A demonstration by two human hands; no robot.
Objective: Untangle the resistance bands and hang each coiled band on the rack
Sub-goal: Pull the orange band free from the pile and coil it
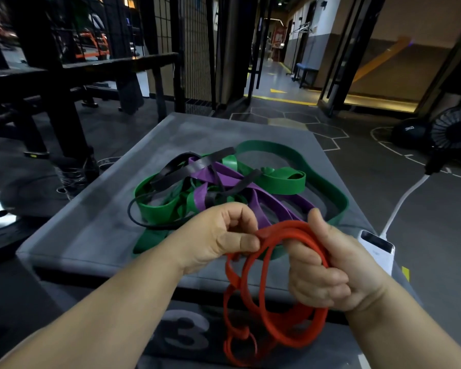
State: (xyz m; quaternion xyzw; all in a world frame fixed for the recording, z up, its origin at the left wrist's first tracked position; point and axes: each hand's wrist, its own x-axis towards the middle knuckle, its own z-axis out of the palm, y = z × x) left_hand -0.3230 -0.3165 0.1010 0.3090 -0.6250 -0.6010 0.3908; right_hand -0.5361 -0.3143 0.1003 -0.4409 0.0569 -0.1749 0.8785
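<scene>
Since the red resistance band (pixel 293 227) hangs in loose, uneven loops at the bottom centre of the frame, dangling in front of the padded jump box (pixel 91 230), the step in hand looks to be the coiling of it. The right hand (pixel 328 278), low and right of centre, has its fingers curled round the gathered top of the coils. The left hand (pixel 224 233), just left of it, pinches one strand between thumb and forefinger.

To do this well, I'd say the left hand should feed each turn flat and of like size into the right hand's grip, with no twist in the rubber. The small kinked loop at the very bottom wants shaking out before it is wound in. A stretchy coil may spring apart, so the right hand ought to grip firmly.

Just beyond the hands, mid-frame on the box top, lies the tangle: a wide green band (pixel 285 179), a purple band (pixel 224 174) and a black band (pixel 181 170) threaded through one another, not yet sorted. At the box's right edge sits a white power bank (pixel 378 249). Black frames stand in the upper left; which is the rack I cannot tell.
</scene>
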